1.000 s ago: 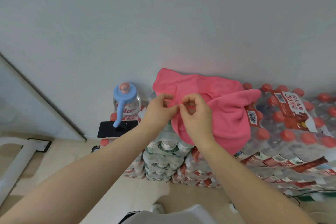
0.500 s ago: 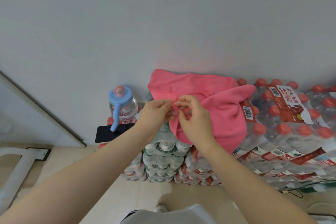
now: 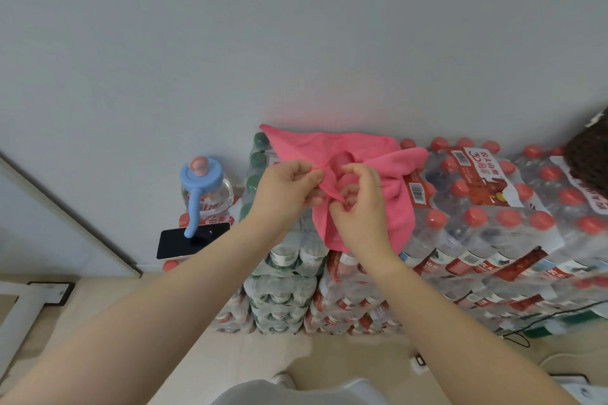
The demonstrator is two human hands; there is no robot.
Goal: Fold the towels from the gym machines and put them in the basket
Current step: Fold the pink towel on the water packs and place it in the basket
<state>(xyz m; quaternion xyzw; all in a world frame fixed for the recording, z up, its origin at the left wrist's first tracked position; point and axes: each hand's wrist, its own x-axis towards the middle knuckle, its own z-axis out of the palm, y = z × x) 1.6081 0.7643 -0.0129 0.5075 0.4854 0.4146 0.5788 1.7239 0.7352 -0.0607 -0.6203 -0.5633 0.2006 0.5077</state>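
Hands: left hand (image 3: 285, 189), right hand (image 3: 360, 207) both pinch pink towel (image 3: 388, 174) atop bottle packs (image 3: 477, 227).

Both hands have pulled the towel (image 3: 332, 146) edge apart.

Dark basket (image 3: 589, 161) — cut off right.

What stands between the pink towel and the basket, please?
Nothing visible blocks it. Both hands, left and right, pinch the towel on the bottle packs. A dark woven thing that may be the basket sits at the right edge on those packs, with only red caps between.
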